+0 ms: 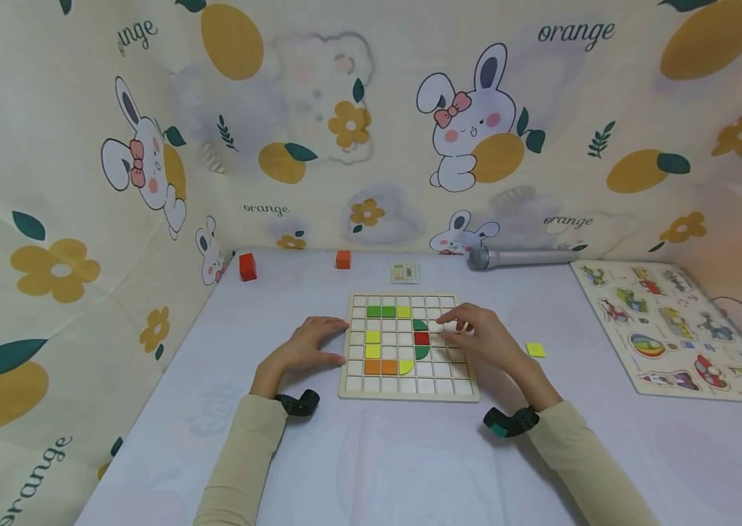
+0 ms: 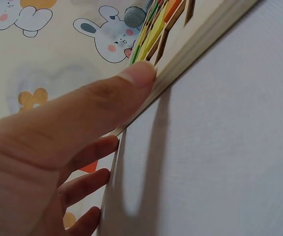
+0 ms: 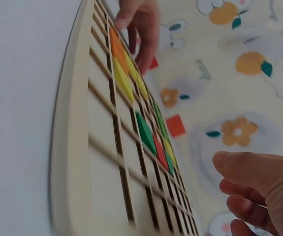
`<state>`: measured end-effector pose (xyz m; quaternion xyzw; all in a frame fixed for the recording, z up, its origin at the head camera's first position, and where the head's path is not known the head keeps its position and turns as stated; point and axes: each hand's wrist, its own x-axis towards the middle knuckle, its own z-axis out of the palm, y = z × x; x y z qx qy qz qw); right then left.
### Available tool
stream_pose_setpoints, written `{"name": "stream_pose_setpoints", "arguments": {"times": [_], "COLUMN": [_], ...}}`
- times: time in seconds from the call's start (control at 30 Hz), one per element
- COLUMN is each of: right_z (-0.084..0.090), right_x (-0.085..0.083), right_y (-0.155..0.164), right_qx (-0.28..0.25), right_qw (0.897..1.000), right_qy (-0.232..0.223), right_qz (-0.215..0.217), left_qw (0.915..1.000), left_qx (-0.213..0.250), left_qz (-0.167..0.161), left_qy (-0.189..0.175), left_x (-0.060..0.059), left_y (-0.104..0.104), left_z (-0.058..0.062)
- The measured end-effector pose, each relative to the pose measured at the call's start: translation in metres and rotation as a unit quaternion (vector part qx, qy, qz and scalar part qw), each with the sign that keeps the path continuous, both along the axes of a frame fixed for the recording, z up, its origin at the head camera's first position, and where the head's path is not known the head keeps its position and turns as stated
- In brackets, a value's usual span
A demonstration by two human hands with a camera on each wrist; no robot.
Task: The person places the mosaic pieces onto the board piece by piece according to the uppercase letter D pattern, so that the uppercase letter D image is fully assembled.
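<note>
Two hands at grid board, left hand steadying edge, right hand over tiles

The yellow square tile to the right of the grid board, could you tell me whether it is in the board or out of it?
Out: the yellow square tile lies on the table beside the grid board.

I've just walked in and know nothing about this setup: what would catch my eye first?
A wooden grid board with green, yellow, orange and red tiles lies mid-table; the left hand steadies its left edge while the right hand hovers over its right side. A loose yellow tile lies to its right, before bright bunny-and-orange cloth walls.
</note>
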<state>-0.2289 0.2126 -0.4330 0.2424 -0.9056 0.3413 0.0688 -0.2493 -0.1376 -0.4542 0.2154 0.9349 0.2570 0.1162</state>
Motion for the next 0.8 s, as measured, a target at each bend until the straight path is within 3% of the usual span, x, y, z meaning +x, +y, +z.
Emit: {"name": "stream_pose_setpoints", "arguments": {"times": [0.1,0.33,0.47,0.63,0.8], "right_z": [0.002,-0.001,-0.002,-0.003,-0.006], "right_x": [0.007,0.019,0.025,0.031,0.034], "right_y": [0.017,0.058,0.078,0.101,0.119], "right_qx": [0.017,0.022,0.025,0.039,0.046], "right_qw": [1.000,0.993,0.989,0.988,0.991], "right_qy": [0.015,0.114,0.141,0.132,0.084], "right_qz": [-0.017,-0.024,-0.038,-0.068,-0.089], "left_qw": [1.0000,1.0000,1.0000,1.0000,0.9999], "left_qx": [0.001,0.002,0.003,0.005,0.006], "left_qz": [0.002,0.002,0.001,-0.004,-0.011], "left_qy": [-0.001,-0.003,-0.001,0.002,0.005], "left_x": [0.000,0.001,0.001,0.000,-0.001], "left_y": [0.000,0.000,0.000,-0.001,-0.002], "left_z": [0.000,0.000,-0.001,-0.001,-0.001]}}
